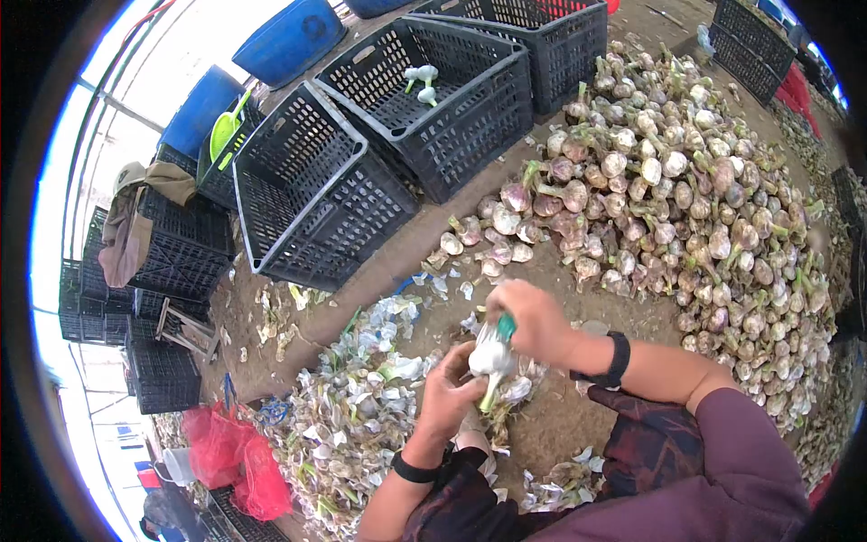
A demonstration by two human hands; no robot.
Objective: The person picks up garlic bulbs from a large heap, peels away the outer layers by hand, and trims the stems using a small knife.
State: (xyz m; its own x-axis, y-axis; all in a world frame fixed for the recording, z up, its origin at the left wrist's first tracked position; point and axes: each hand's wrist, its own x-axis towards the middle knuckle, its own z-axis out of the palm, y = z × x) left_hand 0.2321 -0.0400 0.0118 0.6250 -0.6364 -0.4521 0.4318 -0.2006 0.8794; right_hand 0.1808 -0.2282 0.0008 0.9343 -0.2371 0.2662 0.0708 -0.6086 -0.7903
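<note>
My left hand (446,390) is closed around a white garlic bulb (492,359), its pale green stem pointing down toward my lap. My right hand (535,318) is wrapped round a small green-handled tool (506,326) right at the top of the bulb. The tool's working end cannot be made out against the bulb. Loose peeled skins (515,390) lie on the ground just beneath my hands. To the right rises a large heap of unpeeled garlic bulbs (668,199), with a few stray ones at its near left edge.
A black crate (456,135) ahead holds a few cleaned bulbs (422,83). Beside it stands another black crate (334,217). Garlic skins (352,425) pile up at left, near a red mesh bag (237,461). Blue tubs (291,41) stand behind.
</note>
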